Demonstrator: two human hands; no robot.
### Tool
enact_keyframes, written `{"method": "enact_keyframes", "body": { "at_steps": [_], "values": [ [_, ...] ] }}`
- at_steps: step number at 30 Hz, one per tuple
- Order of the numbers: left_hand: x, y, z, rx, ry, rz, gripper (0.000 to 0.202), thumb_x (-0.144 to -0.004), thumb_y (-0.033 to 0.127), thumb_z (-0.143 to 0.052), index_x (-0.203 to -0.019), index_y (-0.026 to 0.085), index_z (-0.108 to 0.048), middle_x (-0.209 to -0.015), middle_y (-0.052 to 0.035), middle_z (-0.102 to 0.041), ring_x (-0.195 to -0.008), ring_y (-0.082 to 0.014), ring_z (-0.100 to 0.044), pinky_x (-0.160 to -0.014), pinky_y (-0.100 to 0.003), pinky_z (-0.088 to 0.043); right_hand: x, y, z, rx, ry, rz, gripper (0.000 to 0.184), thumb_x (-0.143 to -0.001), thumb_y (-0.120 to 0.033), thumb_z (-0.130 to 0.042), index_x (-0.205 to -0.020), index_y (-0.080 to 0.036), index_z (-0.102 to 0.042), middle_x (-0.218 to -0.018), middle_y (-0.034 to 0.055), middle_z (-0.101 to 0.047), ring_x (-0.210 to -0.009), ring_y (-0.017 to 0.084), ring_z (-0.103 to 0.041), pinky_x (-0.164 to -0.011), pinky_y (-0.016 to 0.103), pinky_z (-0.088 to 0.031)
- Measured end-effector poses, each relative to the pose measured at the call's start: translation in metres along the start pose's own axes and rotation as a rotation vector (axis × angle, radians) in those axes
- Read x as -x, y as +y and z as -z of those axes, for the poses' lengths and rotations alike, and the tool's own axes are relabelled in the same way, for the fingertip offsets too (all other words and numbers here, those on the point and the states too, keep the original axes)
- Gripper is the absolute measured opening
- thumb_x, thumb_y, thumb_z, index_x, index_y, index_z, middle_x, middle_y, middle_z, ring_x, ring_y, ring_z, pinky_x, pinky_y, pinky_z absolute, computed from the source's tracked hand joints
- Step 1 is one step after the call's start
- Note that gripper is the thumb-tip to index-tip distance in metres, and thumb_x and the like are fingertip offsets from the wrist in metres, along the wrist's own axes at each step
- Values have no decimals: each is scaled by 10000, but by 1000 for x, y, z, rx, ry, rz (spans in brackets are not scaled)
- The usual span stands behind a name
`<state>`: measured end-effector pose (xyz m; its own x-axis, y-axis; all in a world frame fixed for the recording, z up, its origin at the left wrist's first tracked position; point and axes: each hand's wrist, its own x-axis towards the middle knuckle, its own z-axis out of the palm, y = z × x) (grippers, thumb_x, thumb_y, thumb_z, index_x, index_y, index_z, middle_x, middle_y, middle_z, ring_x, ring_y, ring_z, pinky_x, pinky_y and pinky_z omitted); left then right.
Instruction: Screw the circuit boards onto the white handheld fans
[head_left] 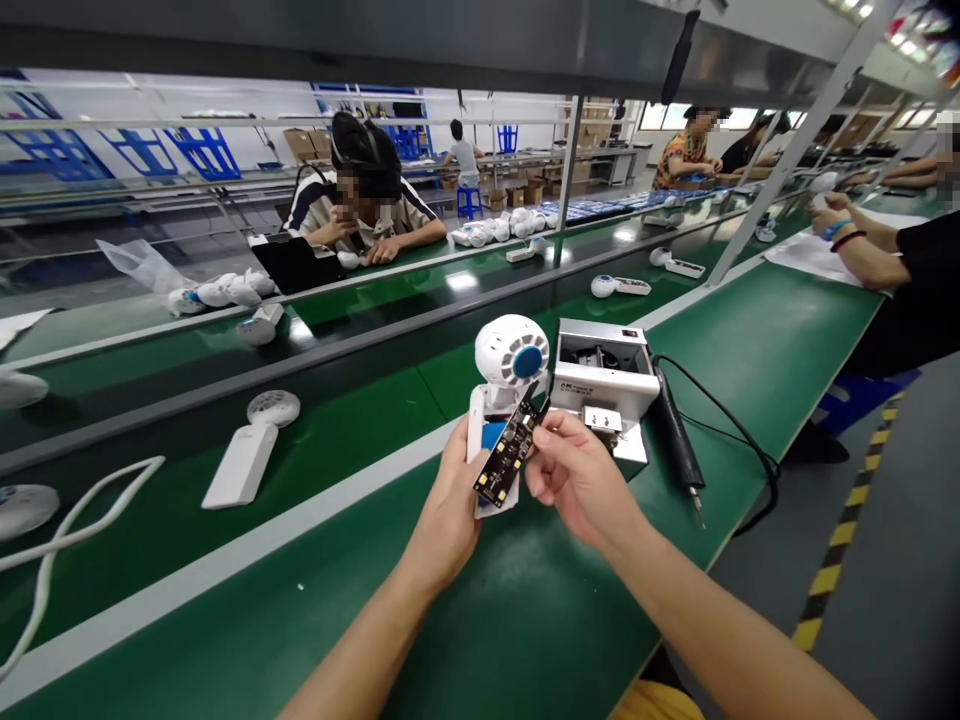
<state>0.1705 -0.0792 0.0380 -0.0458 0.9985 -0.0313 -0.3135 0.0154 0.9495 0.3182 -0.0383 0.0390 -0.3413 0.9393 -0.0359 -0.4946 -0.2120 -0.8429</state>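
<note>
The black LED circuit board (508, 450) is held up over the bench, just in front of the white handheld fan (511, 352), pinched at its edge by my right hand (577, 470), whose thumb and fingertips (559, 430) close narrowly on it. My left hand (450, 510) wraps the fan's white handle (474, 425) from behind, its fingers mostly hidden, so I cannot tell exactly how they sit. I judge the board to be light and stiff but fragile, with small components and pale LEDs on the face turned up toward me, so I would take it by its bare edges and keep pressure off that face. A thin dark wire (550, 388) appears to run from its upper end toward the fan, though I can't follow it all the way, and I'd treat that as the weak spot. The board's long axis lies diagonally, its lower end pointing down and left, its upper end up and right. Both hands work above the green bench (750, 340), near the open silver box (606, 368) and a corded black electric screwdriver (675, 430) lying beside it
</note>
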Motion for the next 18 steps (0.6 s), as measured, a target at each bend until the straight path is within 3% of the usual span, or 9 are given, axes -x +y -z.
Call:
{"method": "enact_keyframes", "body": {
  "at_steps": [3, 7, 18],
  "values": [
    [2, -7, -4, 111, -17, 76, 598, -926, 618, -625, -1386, 243, -555, -1226, -89, -673, -992, -249, -661, -808, -343, -545, -3, -2, 11, 70, -53, -6, 348, -780, -452, -808, -813, -219, -552, -662, -49, -617, -443, 90, -538, -404, 198, -365],
    [6, -19, -6, 164, -12, 126, 519, -967, 602, -577, -1313, 214, -576, -918, -45, -687, -716, -170, -615, -629, -289, -506, -2, -3, 21, 198, -90, 46, 274, -843, -432, -773, -870, -214, -609, -598, -50, -608, -518, 110, -564, -500, 226, -435],
    [12, -33, -7, 241, -15, 192, 431, -957, 577, -615, -1209, 228, -591, -898, -29, -680, -702, -159, -621, -620, -287, -518, -2, -5, 34, 421, -197, 49, 258, -919, -456, -680, -883, -214, -598, -657, -30, -628, -596, 142, -599, -586, 287, -492]
  ]
}}
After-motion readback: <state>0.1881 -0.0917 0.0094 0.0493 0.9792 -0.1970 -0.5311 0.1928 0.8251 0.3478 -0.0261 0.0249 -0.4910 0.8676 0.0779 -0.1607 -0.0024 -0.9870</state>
